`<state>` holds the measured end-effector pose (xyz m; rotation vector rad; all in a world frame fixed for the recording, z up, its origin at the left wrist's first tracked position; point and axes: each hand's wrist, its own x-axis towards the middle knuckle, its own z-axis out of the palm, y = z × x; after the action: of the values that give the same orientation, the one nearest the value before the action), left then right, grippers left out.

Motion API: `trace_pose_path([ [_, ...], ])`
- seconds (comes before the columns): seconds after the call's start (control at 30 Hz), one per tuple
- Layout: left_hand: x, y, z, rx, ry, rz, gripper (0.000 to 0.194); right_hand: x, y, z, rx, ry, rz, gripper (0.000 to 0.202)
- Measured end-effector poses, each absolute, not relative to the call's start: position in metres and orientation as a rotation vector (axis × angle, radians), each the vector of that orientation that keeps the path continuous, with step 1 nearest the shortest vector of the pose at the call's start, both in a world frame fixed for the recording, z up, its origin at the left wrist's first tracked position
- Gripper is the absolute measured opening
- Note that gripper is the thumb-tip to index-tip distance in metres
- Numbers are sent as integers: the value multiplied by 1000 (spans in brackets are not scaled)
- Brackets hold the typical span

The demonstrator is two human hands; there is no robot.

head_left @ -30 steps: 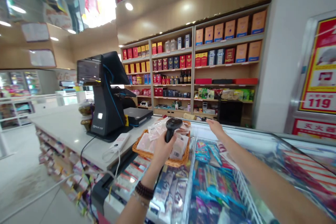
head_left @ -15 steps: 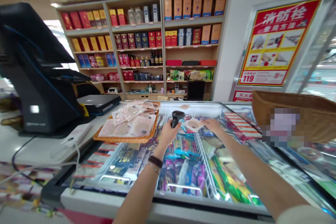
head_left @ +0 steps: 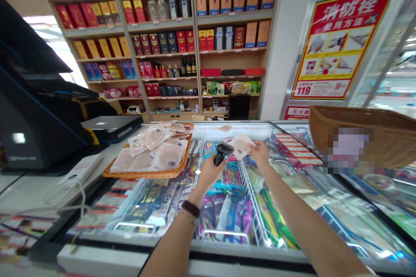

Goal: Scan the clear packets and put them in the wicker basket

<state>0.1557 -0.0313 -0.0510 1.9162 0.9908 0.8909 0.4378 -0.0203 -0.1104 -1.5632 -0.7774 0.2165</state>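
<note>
Over the glass-topped freezer, my left hand (head_left: pixel 211 172) is wrapped round the handle of a black handheld scanner (head_left: pixel 224 149). The scanner's head is beside a flat, clear packet (head_left: pixel 241 145) with a pale round item inside. My right hand (head_left: pixel 260 153) pinches that packet by its right edge. To the left, an orange wicker tray (head_left: pixel 146 174) holds several similar packets (head_left: pixel 167 154). Another small packet (head_left: pixel 225 128) lies at the freezer's back edge. Colourful wrapped goods (head_left: pixel 224 212) fill wire baskets under the glass.
A black register screen (head_left: pixel 29 95) and a flat dark device (head_left: pixel 112 126) stand on the left. A white box with a cable (head_left: pixel 82 169) is near the tray. At right is a brown wicker basket (head_left: pixel 390 138). Shelves of boxed goods (head_left: pixel 169 43) line the back.
The packet in my right hand is now raised and tilted more toward the camera, close to the scanner head. The scanner has moved slightly lower and appears larger. The whole view has shifted somewhat.
</note>
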Motion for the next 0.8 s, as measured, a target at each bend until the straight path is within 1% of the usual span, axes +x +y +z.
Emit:
trace_pose_path([
  [0.27, 155, -38, -53, 1903, 934, 858, 30, 426, -17, -114, -1241, -657, 296, 54],
  [0.53, 154, -38, -52, 1877, 917, 865, 29, 422, -19, -111, -1157, -645, 335, 57],
  [0.8, 153, -39, -52, 1920, 912, 859, 31, 421, -22, -109, -1200, -643, 336, 58],
])
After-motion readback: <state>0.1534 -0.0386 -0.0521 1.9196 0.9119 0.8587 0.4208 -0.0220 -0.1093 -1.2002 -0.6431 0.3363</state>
